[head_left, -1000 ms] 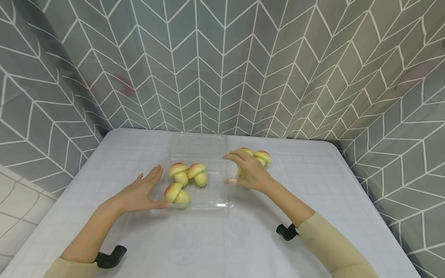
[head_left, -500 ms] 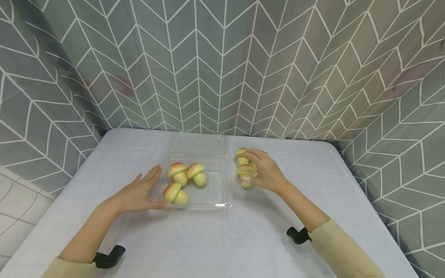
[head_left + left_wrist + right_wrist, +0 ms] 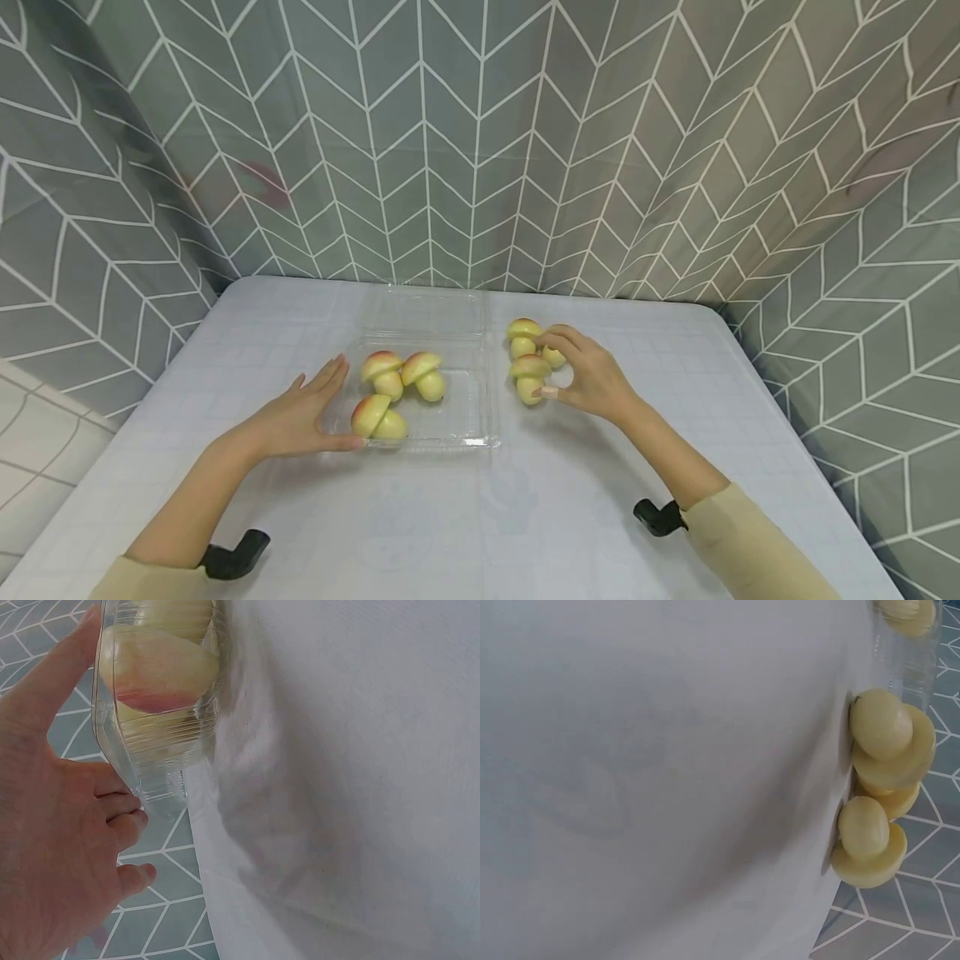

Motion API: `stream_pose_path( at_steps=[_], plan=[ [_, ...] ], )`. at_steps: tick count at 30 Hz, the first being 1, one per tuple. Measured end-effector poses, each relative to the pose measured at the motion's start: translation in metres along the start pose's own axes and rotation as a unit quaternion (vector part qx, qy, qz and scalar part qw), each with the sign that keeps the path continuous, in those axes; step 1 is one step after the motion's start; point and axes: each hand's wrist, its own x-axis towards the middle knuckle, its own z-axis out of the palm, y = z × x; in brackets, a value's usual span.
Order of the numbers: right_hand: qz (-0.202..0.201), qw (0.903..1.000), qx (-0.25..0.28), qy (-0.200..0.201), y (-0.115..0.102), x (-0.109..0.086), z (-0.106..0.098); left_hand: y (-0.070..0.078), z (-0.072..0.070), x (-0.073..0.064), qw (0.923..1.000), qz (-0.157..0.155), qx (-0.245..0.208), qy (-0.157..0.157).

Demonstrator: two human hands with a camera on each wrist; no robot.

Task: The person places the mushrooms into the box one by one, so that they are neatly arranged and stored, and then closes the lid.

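My left hand (image 3: 296, 417) rests at the left side of a clear plastic clamshell box (image 3: 457, 417), its thumb at the near left corner. In the left wrist view the fingers lie against the box wall (image 3: 112, 742). Inside the box lie mushroom-shaped pieces: one at the back left (image 3: 384, 372), one beside it (image 3: 424, 375), one at the front (image 3: 380, 418). My right hand (image 3: 596, 379) curves beside three more pieces on the table, thumb and fingers apart. Its thumb overlaps the nearest mushroom-shaped piece (image 3: 529, 375). All are pale yellow-green, several with reddish caps.
The box's clear lid (image 3: 426, 312) lies folded back toward the table's far edge. Behind the white-covered table (image 3: 450, 525) hangs a grey chevron-patterned curtain (image 3: 480, 150). Right of the box sit a far mushroom-shaped piece (image 3: 522, 336) and one partly behind my fingers (image 3: 553, 357).
My right hand has moved right, away from the box's right edge, uncovering the mushroom-shaped pieces beside it. My left hand and the pieces in the box have stayed in place.
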Motion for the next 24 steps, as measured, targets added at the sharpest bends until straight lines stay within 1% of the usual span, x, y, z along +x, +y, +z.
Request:
stream_pose_path(
  at_steps=[7, 10, 17, 20, 24],
  plan=[
    [-0.004, 0.9999, -0.007, 0.008, 0.004, -0.005, 0.006, -0.001, 0.001, 0.0, 1.0, 0.002, 0.002, 0.003],
    [0.004, 1.0, -0.002, 0.004, 0.005, -0.007, 0.009, -0.002, 0.001, 0.0, 1.0, 0.003, 0.004, 0.003],
    [0.044, 0.9985, -0.014, -0.031, 0.008, -0.01, 0.018, -0.002, 0.001, 0.001, 1.0, 0.001, 0.004, 0.0],
    [0.047, 0.9977, -0.017, -0.045, 0.01, -0.011, 0.024, -0.002, 0.001, 0.001, 1.0, 0.0, 0.0, -0.001],
    [0.047, 0.9973, -0.018, -0.054, 0.011, -0.011, 0.029, -0.003, 0.001, 0.001, 1.0, 0.0, 0.0, -0.002]
  ],
)
